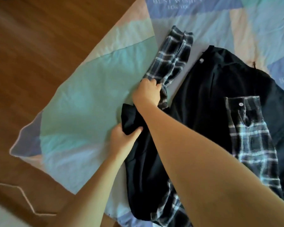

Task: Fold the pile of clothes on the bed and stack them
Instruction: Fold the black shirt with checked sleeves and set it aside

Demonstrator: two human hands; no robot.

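Black cloth with plaid trim fills the middle of my head view: a black shirt (211,99) lies spread on the bed (82,102), its plaid pocket (243,112) on the right closed with a pale snap (240,104). Another pale snap (201,59) sits near the collar edge at the top.

My right hand (146,94) reaches across my left arm and grips the plaid sleeve (170,58), fingers curled round the fabric where the sleeve meets the black body. The sleeve stretches away from me, up the bed, with its cuff at the far end.

My left hand (121,138) is nearer me and pinches a bunched fold of the black cloth (129,118), thumb over it, fingers beneath.

The bed cover is a patchwork of mint green, pale blue, lilac and peach. On a lilac patch at the top I read "BEST WISHES FOR YOU" (177,3), faint and blurred; the same words begin again at the right edge, cut off.

Brown wooden floor (31,46) shows to the left of the bed.
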